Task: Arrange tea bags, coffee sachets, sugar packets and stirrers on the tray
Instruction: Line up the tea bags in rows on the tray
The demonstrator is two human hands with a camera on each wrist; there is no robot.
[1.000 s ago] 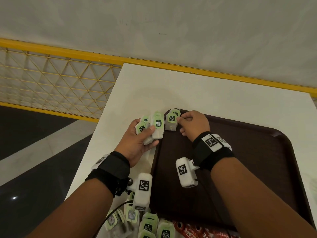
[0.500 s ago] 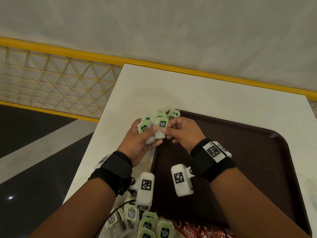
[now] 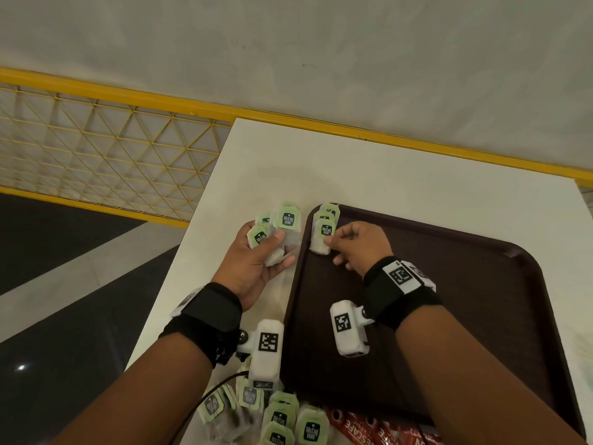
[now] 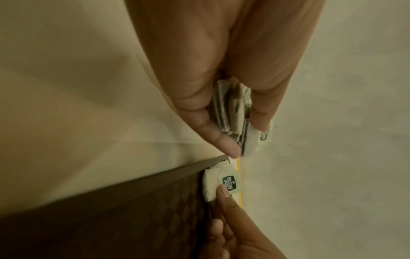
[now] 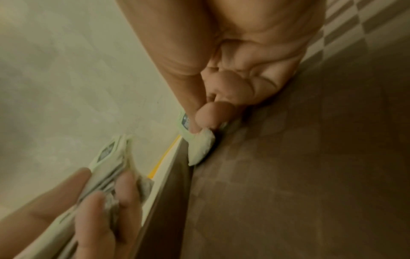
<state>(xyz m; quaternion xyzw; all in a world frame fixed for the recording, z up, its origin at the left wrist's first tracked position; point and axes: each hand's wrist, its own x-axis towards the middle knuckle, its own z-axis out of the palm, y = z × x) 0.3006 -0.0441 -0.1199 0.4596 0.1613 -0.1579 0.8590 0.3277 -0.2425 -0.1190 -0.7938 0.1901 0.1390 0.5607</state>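
My left hand [image 3: 256,261] grips a bunch of green-tagged tea bags [image 3: 279,232] over the white table, just left of the tray's far left corner. In the left wrist view the bunch [image 4: 230,112] sits squeezed between thumb and fingers. My right hand [image 3: 356,245] pinches one tea bag [image 3: 322,236] at the far left corner of the dark brown tray [image 3: 449,284], where it lies against other tea bags [image 3: 329,211]. The right wrist view shows thumb and forefinger on that tea bag [image 5: 199,145], which touches the tray's floor [image 5: 288,175] beside the rim.
Several loose tea bags [image 3: 279,419] and red coffee sachets [image 3: 369,431] lie at the table's near edge below my wrists. The table [image 3: 385,181] ends close to the left of my left hand. A yellow mesh railing [image 3: 96,149] stands beyond it.
My right hand went to the bunch in my left hand, took a tea bag and carried it back to the tray's far left corner. The left hand stayed put.
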